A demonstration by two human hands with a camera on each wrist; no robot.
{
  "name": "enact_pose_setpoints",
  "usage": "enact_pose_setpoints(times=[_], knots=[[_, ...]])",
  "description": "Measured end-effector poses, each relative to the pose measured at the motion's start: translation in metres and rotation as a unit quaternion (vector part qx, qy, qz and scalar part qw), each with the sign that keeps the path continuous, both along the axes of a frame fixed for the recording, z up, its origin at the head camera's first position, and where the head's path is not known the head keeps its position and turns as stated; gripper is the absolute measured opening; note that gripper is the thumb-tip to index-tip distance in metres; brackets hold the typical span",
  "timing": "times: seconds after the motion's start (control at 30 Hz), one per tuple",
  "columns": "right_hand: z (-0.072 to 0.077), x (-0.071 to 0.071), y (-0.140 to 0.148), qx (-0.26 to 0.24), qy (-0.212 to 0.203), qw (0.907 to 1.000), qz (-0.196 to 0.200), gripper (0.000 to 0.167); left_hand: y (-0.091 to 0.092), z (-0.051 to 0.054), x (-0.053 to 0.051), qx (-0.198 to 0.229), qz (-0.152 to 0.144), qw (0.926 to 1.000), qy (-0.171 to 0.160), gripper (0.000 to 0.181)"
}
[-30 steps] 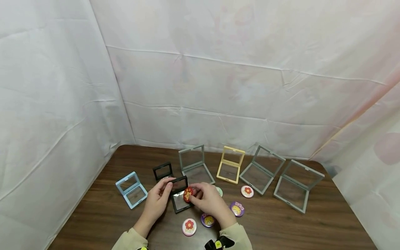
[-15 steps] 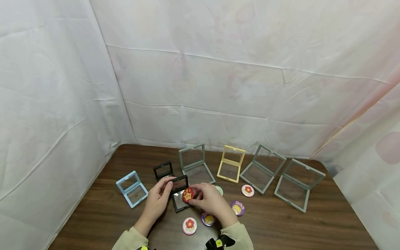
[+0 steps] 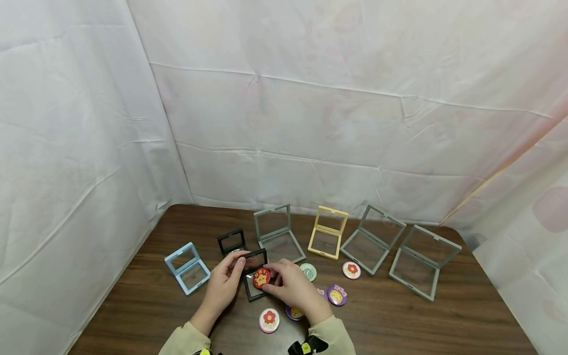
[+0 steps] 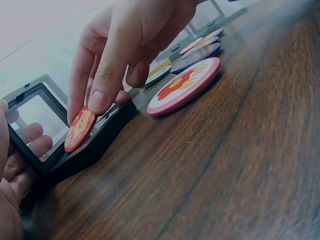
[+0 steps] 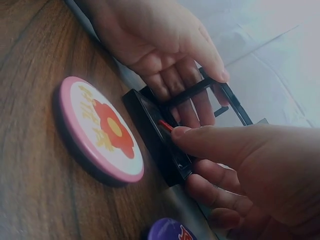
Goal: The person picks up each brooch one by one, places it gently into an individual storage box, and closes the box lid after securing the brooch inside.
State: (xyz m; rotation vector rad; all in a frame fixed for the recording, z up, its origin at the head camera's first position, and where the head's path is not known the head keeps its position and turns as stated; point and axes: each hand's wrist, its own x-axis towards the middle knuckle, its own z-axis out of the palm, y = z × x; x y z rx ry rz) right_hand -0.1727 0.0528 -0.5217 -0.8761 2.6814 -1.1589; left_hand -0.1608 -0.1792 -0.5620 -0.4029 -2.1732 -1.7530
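Closest to the person, two beige sleeves (image 3: 334,335) reach in over the brown table (image 3: 399,320). A pink-rimmed flower badge (image 3: 268,320) lies flat between them, and a purple badge (image 3: 294,313) shows partly from under the right wrist.

Just beyond, the right hand (image 3: 295,286) has its thumb and fingers closed in a pinch on the edge of a red badge (image 3: 261,277). The badge is tilted, over the lower half of an opened black frame (image 3: 247,290); whether it touches the film there, I cannot tell. The left hand (image 3: 225,283) grips that frame's raised lid, thumb in front and fingers curled behind.

To the right lie another purple badge (image 3: 337,295), a green badge (image 3: 308,271) and a second flower badge (image 3: 351,270).

Farther back, more frames stand open: one blue (image 3: 187,266), one smaller-looking black (image 3: 234,251), one yellow (image 3: 327,230), three grey (image 3: 373,238). Pale sheeting (image 3: 284,123) hangs behind the table.
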Motion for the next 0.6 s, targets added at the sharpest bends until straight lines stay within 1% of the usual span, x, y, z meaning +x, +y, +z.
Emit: enact_pose_setpoints(times=[0.07, 0.27, 0.43, 0.6], knots=[[0.0001, 0.0009, 0.0, 0.001, 0.005, 1.0, 0.002, 0.045, -0.0002, 0.0002, 0.0002, 0.0, 0.0, 1.0, 0.0, 0.025], [0.0007, 0.0035, 0.0008, 0.003, 0.017, 0.9998, 0.01, 0.045, 0.0, 0.0003, 0.0009, -0.006, 0.013, 0.9999, 0.001, 0.025], [0.0003, 0.0043, 0.0006, -0.002, 0.023, 0.9996, 0.015, 0.045, -0.0001, 0.0006, 0.001, -0.006, 0.011, 0.9999, -0.001, 0.024], [-0.0011, 0.0051, -0.0001, 0.01, 0.03, 0.9994, 0.014, 0.044, -0.0005, 0.0009, 0.001, -0.01, 0.012, 0.9999, 0.0, 0.024]])
